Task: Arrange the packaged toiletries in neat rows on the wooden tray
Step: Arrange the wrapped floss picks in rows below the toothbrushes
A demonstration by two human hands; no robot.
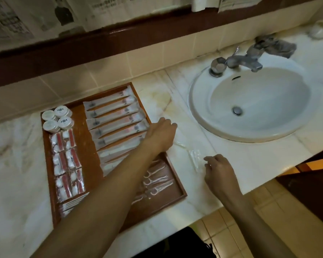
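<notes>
A wooden tray [86,146] lies on the marble counter. It holds a row of long toothbrush packets [116,116], several round white soap packs [57,118], red-and-white cotton packets [67,164] and wrapped floss picks [157,179]. My left hand [161,134] reaches over the tray's right edge, its fingers curled down onto the counter; what they touch is hidden. My right hand [219,172] pinches a small clear packet [196,158] lying on the counter right of the tray.
A white sink [250,103] with a metal tap [237,62] sits at the right, a grey cloth [276,45] behind it. Tiled wall and a brown ledge [119,40] run along the back. The counter's front edge drops off near my right arm.
</notes>
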